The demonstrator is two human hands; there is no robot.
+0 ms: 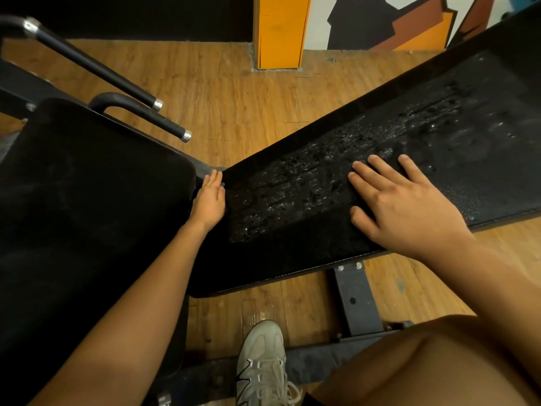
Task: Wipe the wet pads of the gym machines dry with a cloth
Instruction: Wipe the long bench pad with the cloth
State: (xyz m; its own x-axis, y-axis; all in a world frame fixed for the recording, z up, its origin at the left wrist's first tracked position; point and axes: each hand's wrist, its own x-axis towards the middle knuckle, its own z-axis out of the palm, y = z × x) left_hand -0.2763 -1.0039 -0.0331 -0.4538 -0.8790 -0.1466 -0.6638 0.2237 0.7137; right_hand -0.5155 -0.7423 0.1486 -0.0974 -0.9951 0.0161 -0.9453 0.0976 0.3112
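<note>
Resting right hand [407, 206]: flat, fingers spread, on the wet long pad [292, 259]
Left hand [209, 197]: fingers straight, touching that pad's low end, next to seat pad [87, 186]
Cloth: can't spot it tbh

Black long pad [366, 183] glistening with pale droplets; plain matte black seat pad [87, 186] on the left; orange-brown wood-grain floor [234, 98]; bright orange pillar [281, 30] far; off-white shoe [262, 364] near.

Dim, warm light; wet pad [336, 171] glints; wide-angle edges bend.
</note>
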